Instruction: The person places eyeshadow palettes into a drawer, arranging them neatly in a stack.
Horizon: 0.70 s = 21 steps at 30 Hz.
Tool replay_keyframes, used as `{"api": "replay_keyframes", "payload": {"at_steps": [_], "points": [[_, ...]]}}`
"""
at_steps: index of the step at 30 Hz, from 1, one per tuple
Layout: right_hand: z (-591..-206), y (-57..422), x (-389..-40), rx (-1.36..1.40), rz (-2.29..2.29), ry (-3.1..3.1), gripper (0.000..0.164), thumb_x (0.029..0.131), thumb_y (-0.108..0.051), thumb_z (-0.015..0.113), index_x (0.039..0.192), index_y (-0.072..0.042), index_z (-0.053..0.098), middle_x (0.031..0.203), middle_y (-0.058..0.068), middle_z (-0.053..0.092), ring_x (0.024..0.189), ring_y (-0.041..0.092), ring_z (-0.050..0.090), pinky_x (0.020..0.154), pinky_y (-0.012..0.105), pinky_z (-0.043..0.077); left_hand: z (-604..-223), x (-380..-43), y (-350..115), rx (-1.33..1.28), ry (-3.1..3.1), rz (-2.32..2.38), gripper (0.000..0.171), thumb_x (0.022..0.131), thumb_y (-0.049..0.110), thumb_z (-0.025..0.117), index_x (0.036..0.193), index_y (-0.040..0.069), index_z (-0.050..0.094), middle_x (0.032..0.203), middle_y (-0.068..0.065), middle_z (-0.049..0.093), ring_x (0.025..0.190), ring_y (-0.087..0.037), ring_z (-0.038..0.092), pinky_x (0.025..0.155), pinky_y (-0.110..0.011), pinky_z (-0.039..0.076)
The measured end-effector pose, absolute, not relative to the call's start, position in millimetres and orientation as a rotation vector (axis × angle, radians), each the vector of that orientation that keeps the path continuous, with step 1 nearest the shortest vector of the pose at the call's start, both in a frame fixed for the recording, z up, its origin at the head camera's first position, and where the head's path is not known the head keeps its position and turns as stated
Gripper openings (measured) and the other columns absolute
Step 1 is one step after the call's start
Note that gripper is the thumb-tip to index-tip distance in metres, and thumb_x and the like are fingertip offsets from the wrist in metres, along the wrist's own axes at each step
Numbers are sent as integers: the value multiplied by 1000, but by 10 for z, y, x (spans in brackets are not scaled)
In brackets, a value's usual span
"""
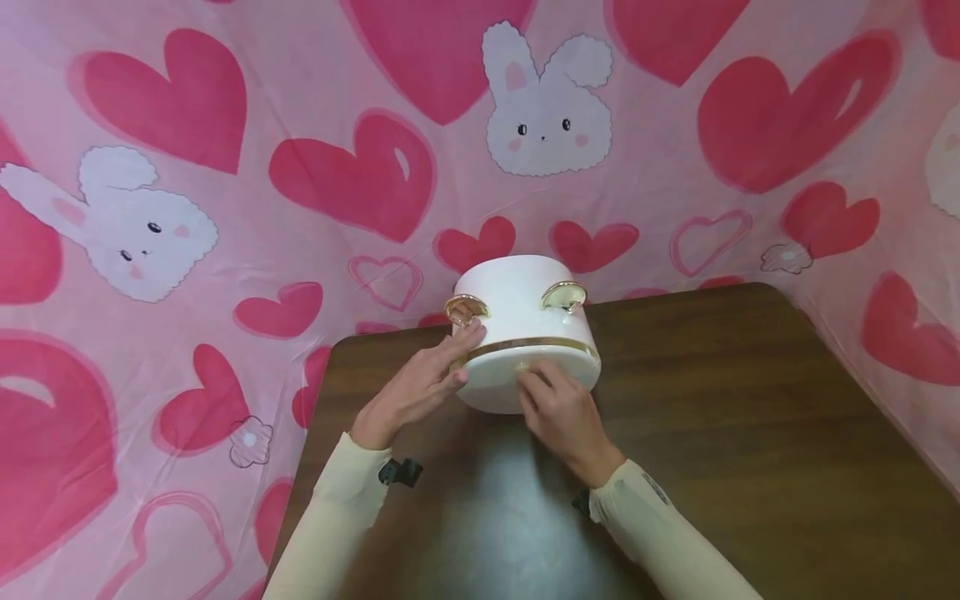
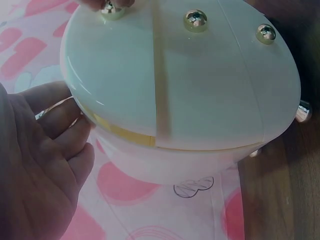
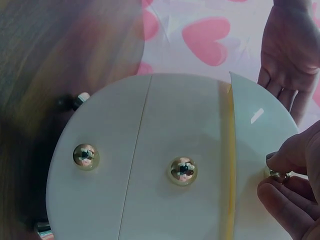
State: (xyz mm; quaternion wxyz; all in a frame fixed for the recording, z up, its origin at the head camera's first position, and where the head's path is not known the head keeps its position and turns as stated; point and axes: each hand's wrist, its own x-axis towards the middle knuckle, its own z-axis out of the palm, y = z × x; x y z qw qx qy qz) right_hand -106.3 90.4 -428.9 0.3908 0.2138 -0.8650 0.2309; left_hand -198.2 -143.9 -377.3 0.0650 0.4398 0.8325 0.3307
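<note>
A white oval box [image 1: 517, 287] with gold trim stands on the table. Its front is split into panels, each with a round gold knob [image 3: 183, 170]. One end panel [image 2: 112, 75] sits forward of the middle panel [image 2: 200, 85], and a yellowish edge [image 3: 231, 165] shows at the step. My right hand [image 1: 562, 412] pinches the gold knob [image 3: 278, 175] of that forward panel between thumb and fingers, which partly cover the knob. At the box's left side, my left hand [image 1: 420, 379] touches the rim with its fingertips, fingers extended. Two gold-rimmed fittings [image 1: 564, 295] show on the body.
A dark wooden table [image 1: 750, 433] lies under the box. Pink cloth [image 1: 315, 200] with hearts and rabbits hangs behind and at both sides. Short metallic feet [image 2: 303, 111] stick out from the box's table side. Dark straps [image 1: 401, 472] sit at the sleeves.
</note>
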Motion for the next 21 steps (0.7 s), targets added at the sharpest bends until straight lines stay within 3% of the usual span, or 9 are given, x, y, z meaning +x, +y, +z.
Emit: {"api": "replay_keyframes", "payload": {"at_steps": [9,16,21], "points": [[-4310,950,-1171,540,590,-2215,25,76,-1,83,99,0,73,93,10,62,79,24,64,69,39,60,-3807,-1960,-1414,1337,2514,1029,83,95,74,32,160,21,30,164,4,26,150,-19,23,117,-51,27],[-4291,963,-1193,554,594,-2245,18,83,-3,77,101,1,73,95,10,62,82,25,65,73,38,60,-3822,-1954,-1404,1364,2534,1025,87,94,76,31,160,18,31,164,3,26,150,-17,21,120,-45,22],[-4231,1006,-1178,578,658,-2286,27,80,-7,84,104,-2,73,101,11,63,86,23,66,76,39,60,-3847,-1950,-1405,1395,2577,970,89,94,77,30,160,18,29,165,3,24,150,-16,20,120,-42,20]]}}
